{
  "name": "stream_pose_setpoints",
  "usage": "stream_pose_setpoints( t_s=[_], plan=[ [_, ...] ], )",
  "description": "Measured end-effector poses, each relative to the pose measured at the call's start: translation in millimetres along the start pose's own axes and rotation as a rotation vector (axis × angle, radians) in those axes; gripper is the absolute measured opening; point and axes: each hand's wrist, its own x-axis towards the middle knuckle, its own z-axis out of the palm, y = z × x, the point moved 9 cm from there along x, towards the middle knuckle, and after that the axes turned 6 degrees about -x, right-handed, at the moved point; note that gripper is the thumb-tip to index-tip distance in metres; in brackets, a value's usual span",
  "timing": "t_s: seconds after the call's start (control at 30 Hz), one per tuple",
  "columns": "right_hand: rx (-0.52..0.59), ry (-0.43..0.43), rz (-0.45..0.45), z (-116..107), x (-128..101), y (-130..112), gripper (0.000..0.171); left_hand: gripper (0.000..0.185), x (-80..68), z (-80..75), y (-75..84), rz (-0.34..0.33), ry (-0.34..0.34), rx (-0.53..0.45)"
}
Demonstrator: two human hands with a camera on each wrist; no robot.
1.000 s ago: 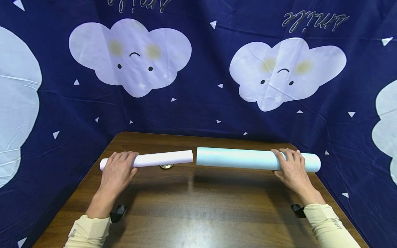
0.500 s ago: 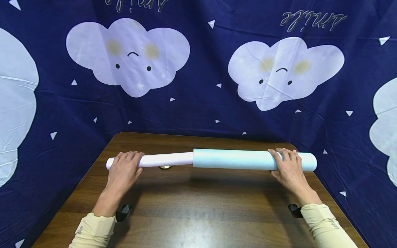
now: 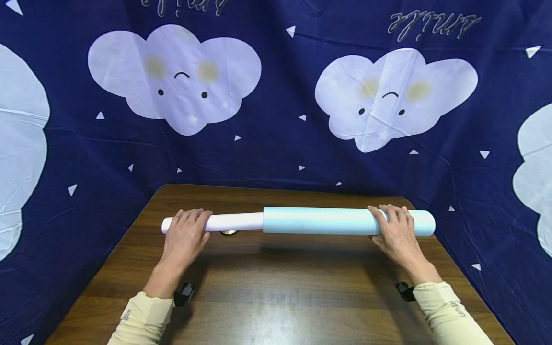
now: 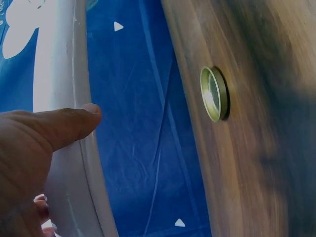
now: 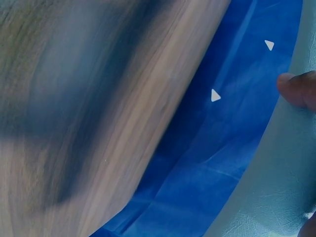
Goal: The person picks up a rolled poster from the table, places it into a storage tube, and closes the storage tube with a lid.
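A slim pale lilac tube (image 3: 235, 221) and a thicker light blue tube (image 3: 316, 221) are held level above the table, in line with each other. The right end of the slim tube is out of sight at the blue tube's left mouth, apparently inside it. My left hand (image 3: 185, 239) grips the slim tube near its outer end; in the left wrist view the thumb (image 4: 74, 124) lies across its seam. From above, my right hand (image 3: 398, 237) grips the blue tube near its rounded right end. The right wrist view shows a thumb tip (image 5: 296, 90) on that tube (image 5: 269, 192).
Below is a brown wooden table (image 3: 284, 287) with rounded far corners. A gold-rimmed round fitting (image 4: 215, 94) is on the table, partly behind the slim tube in the head view. Dark blue cloth (image 3: 284, 96) with printed clouds hangs behind and at both sides.
My left hand has moved right with the slim tube, and the gap to the blue tube has closed. Less of the slim tube shows. My right hand and the blue tube have shifted slightly left.
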Motion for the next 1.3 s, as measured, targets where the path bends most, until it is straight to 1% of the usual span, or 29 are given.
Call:
stream_pose_setpoints(
  t_s=[0.3,0.5,0.87,1.3],
  plan=[
    [-0.009,-0.002,-0.001,0.4,1.9,-6.4,0.090,0.053,5.9,11.1,15.4,0.015,-0.003,-0.013],
    [-0.015,-0.004,-0.003,-0.9,2.6,-7.9,0.091,0.053,7.0,13.4,22.1,0.029,0.013,-0.027],
    [-0.021,0.007,-0.016,-2.7,4.2,-11.0,0.092,0.049,11.1,17.6,30.3,0.048,0.009,-0.009],
    [-0.003,0.007,-0.019,-1.5,6.5,-17.1,0.090,0.053,18.7,26.0,45.1,0.056,-0.029,-0.001]
  ],
)
